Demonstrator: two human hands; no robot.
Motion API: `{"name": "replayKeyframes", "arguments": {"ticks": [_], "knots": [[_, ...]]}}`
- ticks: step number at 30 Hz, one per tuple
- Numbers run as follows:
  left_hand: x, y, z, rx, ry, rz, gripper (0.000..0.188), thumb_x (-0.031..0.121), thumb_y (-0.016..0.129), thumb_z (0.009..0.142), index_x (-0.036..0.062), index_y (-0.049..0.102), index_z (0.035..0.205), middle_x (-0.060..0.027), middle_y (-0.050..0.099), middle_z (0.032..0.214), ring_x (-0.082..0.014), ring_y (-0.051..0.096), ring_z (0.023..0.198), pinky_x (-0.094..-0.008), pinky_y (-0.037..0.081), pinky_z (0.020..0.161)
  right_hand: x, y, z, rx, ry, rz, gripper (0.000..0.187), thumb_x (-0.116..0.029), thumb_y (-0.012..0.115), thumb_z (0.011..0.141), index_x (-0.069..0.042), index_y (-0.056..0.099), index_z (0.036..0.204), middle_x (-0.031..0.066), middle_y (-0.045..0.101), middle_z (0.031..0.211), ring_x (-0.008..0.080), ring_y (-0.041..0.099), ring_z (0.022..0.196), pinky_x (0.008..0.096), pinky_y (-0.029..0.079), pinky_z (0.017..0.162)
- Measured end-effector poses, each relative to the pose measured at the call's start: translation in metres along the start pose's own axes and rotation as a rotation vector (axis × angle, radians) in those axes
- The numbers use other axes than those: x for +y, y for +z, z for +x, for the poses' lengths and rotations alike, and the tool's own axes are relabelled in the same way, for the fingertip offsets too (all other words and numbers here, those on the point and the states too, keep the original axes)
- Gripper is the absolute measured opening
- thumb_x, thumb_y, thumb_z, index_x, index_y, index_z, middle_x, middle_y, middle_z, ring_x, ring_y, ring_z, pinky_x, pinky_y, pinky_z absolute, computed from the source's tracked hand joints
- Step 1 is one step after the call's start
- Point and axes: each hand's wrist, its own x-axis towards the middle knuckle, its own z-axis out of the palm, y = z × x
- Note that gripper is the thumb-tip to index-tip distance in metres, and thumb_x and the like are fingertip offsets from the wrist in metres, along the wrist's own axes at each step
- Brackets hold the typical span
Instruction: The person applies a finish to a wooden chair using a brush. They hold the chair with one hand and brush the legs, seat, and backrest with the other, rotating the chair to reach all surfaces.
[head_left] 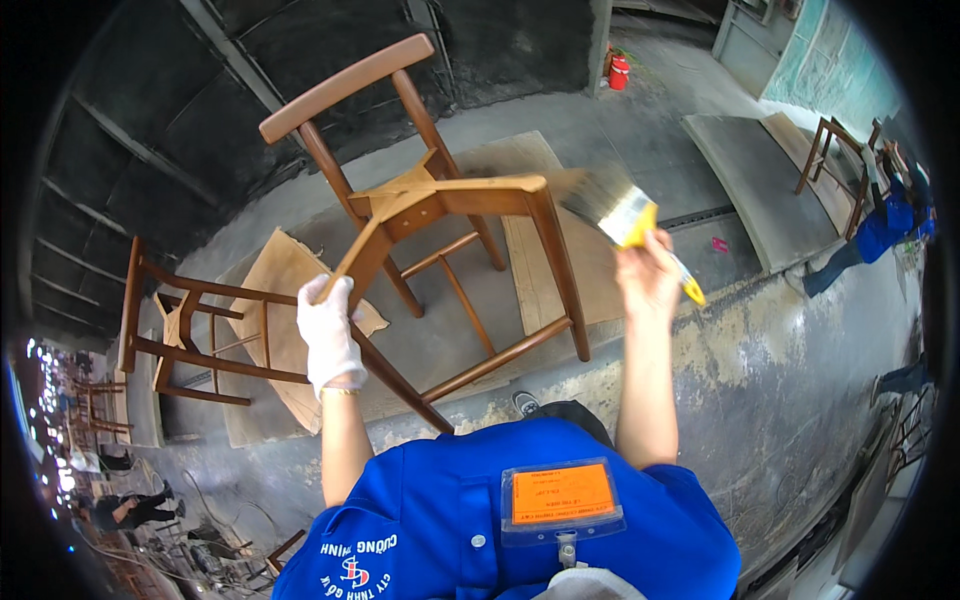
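Note:
A brown wooden chair frame (555, 265) without a seat stands in front of me, its curved backrest at the far side. Pale bare wood shows along the top of its seat rails. My left hand (330, 330), in a white glove, is closed around the chair's near left corner. Bare and raised beside the chair's right front leg, my right hand (648, 275) grips a wide paintbrush (632, 218) with a yellow handle. The dark bristles point toward the seat rail, apart from it and a little blurred.
Cardboard sheets (275, 275) lie under the chair. Another chair frame (150, 345) lies tipped at the left. A dark panelled wall (150, 150) runs behind. A red bucket (619, 73) stands far back. At the right, a person in blue (885, 220) is beside another chair frame (820, 160).

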Motion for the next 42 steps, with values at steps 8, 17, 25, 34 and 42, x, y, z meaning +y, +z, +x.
{"name": "replayKeyframes", "arguments": {"ticks": [8,17,25,34,42], "knots": [[-0.008,0.017,0.07,0.118,0.491,0.329,0.024,0.021,0.079,0.1,0.0036,0.078,0.116,-0.0134,0.076,0.122,-0.0275,0.069,0.118,-0.0404,0.052,0.106,0.1,-0.111,0.014,0.154,0.069,-0.151,0.027,0.006,0.074,0.094,-0.01,0.062,0.112,0.0147,0.071,0.118,0.0322,0.071,0.114,0.0494,0.06,0.1],[-0.006,0.037,0.171,0.115,0.526,0.37,0.02,0.019,0.079,0.097,0.0019,0.081,0.108,-0.0077,0.079,0.102,-0.0169,0.071,0.091,-0.0336,0.057,0.089,0.081,-0.231,0.004,0.951,-0.01,-1.112,0.028,-0.005,0.09,0.077,-0.007,0.072,0.098,0.0063,0.074,0.091,0.0194,0.071,0.082,0.038,0.058,0.068],[-0.007,0.044,0.243,-0.012,0.447,0.298,0.022,0.021,0.08,0.098,0.0029,0.084,0.109,-0.002,0.079,0.097,-0.0108,0.068,0.088,-0.0294,0.054,0.083,0.091,-0.137,0.022,0.225,0.081,-0.394,0.02,0.003,0.073,0.096,-0.012,0.063,0.105,0.0116,0.072,0.11,0.0273,0.074,0.104,0.0427,0.063,0.089],[0.024,0.032,0.232,-0.25,0.384,0.286,0.024,0.018,0.075,0.101,0.0043,0.084,0.117,-0.0033,0.081,0.106,-0.0105,0.068,0.096,-0.0295,0.053,0.089,0.142,-0.1,-0.049,0.001,-0.69,-1.627,0.025,0.013,0.069,0.081,-0.012,0.07,0.082,0.0109,0.071,0.134,0.0318,0.07,0.124,0.0395,0.054,0.106],[0.091,0.007,0.203,-0.396,0.026,0.515,0.073,0.056,0.024,0.117,0.0149,0.083,0.13,-0.0142,0.072,0.107,-0.0235,0.059,0.09,-0.0366,0.051,0.096,0.234,-0.061,-0.12,-0.682,-0.002,-1.179,0.021,0.006,0.074,0.09,-0.008,0.073,0.075,0.0155,0.074,0.131,0.0259,0.073,0.116,0.0361,0.058,0.098]]}}
